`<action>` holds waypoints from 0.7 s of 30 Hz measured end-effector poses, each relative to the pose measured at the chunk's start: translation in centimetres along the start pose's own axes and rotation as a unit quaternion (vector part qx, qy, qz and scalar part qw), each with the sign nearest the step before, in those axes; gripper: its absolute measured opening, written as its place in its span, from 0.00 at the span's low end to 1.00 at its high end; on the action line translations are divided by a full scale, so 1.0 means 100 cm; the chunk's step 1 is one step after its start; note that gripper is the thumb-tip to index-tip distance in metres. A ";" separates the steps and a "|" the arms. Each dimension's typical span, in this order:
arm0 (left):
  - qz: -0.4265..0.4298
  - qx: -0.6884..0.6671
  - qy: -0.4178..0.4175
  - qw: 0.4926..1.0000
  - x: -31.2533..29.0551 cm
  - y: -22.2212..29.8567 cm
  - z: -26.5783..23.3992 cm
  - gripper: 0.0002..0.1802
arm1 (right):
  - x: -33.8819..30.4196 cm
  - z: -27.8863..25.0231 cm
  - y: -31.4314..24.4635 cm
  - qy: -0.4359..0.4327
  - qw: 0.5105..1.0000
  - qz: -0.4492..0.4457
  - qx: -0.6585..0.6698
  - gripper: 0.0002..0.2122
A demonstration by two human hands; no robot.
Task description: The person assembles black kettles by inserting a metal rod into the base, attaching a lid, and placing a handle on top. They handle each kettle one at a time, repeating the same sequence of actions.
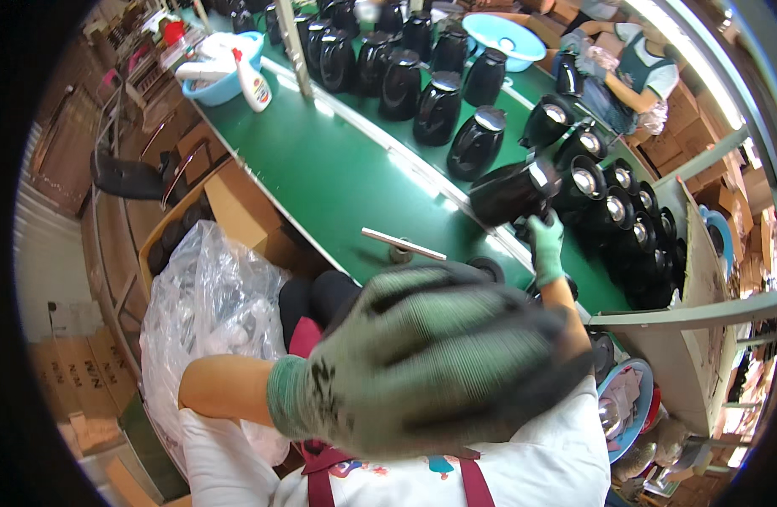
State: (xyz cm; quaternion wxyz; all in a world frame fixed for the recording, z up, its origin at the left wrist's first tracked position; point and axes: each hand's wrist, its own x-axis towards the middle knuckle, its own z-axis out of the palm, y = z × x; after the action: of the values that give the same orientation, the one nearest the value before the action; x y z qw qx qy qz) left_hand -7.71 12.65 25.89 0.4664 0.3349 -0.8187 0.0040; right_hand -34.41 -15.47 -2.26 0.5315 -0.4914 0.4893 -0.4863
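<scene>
The right hand (545,245), gloved, is closed on a black jug (513,193) tilted above the green worktop (338,177), a stiff, glossy, likely slippery body best gripped low, while the left hand (422,355), fingers spread and empty, hangs close to the camera.

The left hand (422,359), gloved in grey-green, was raised close to the camera, fingers (490,329) spread, forearm bare. The gloved right hand (545,245) reached forward, arm extended, fingers closed in a grip.
</scene>
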 end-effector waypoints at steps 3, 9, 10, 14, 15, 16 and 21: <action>0.054 -0.009 0.108 0.993 -0.003 0.011 0.000 0.31 | 0.065 0.013 0.031 0.100 0.990 -0.023 -0.097 0.14; 0.088 0.028 0.191 0.977 -0.015 -0.007 0.017 0.26 | 0.141 -0.009 0.060 0.004 0.995 0.093 -0.041 0.10; 0.082 0.037 0.198 0.976 -0.022 -0.013 0.022 0.25 | 0.144 -0.021 0.048 -0.016 0.985 0.115 -0.128 0.11; -0.070 0.092 0.139 0.983 -0.071 -0.032 0.034 0.21 | 0.130 -0.044 0.008 0.207 0.868 -0.222 -0.392 0.26; -0.170 0.137 0.013 0.976 -0.090 -0.031 0.026 0.25 | 0.131 -0.064 -0.002 0.247 0.809 -0.263 -0.465 0.28; -0.264 0.149 0.011 0.953 -0.103 -0.035 0.030 0.27 | 0.134 -0.079 -0.008 0.284 0.739 -0.300 -0.533 0.31; -0.561 0.271 0.153 0.767 -0.326 -0.021 0.000 0.17 | 0.095 -0.057 -0.022 0.176 0.791 -0.345 -0.473 0.28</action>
State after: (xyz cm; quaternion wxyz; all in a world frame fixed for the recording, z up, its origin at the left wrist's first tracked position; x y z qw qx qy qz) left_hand 4.62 28.75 0.28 0.3948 0.8420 -0.3674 0.0141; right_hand -39.72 -25.28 -0.68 -0.0658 -0.7232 0.5418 -0.4233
